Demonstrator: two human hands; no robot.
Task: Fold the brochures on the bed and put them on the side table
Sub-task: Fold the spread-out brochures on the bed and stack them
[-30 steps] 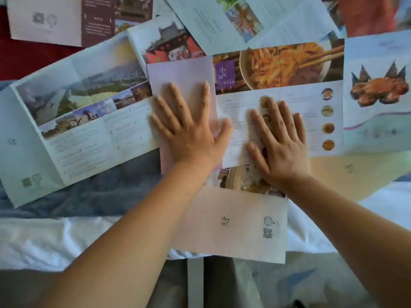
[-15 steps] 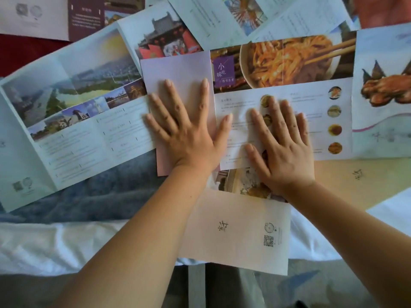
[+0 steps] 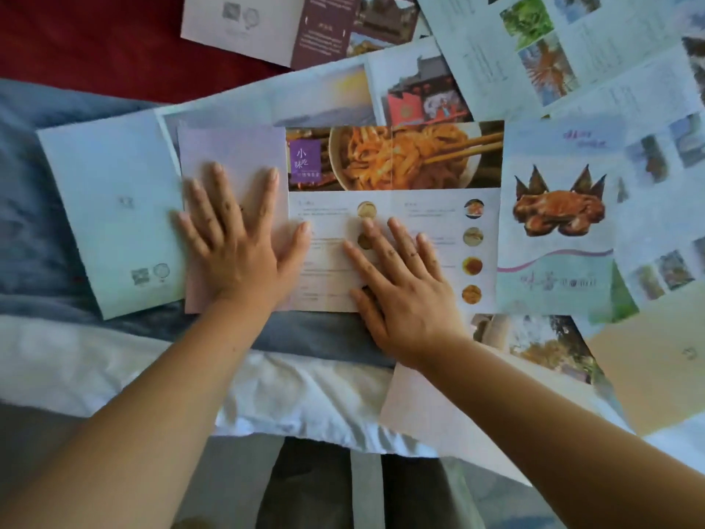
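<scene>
Both arms reach forward over the bed (image 3: 114,360). The left hand (image 3: 236,238) lies flat, fingers spread, on the noodle brochure (image 3: 396,177)'s folded pink panel; the right hand (image 3: 400,284) presses flat beside it, near the bed's front edge.

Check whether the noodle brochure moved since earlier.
Yes. The noodle brochure slid left: the temple brochure, once above its pink flap, is now above the bowl.

Blue blanket (image 3: 57,223) beside white sheet (image 3: 114,368) — red cloth (image 3: 95,40) (top left) beyond.
</scene>
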